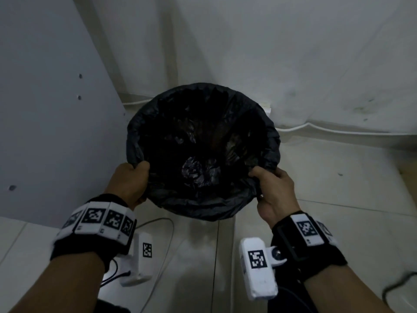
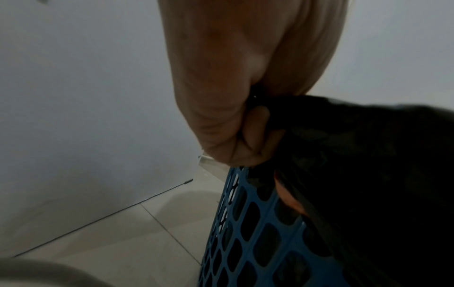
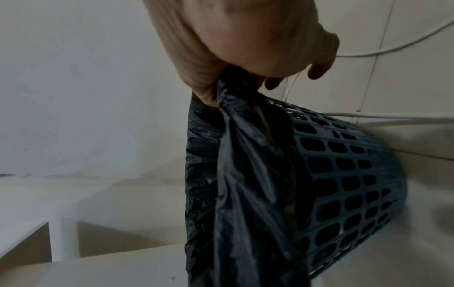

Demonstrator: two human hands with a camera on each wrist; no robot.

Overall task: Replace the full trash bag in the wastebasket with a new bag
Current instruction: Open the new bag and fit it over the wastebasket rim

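Hands at opposite sides of the bag's cuff: left hand (image 1: 132, 177) and right hand (image 1: 272, 190) each pinch the black trash bag (image 1: 203, 141) folded over the blue mesh wastebasket (image 3: 343, 174) on the floor. Best practice: peel the cuff evenly, gather upward, lift straight to avoid snagging.
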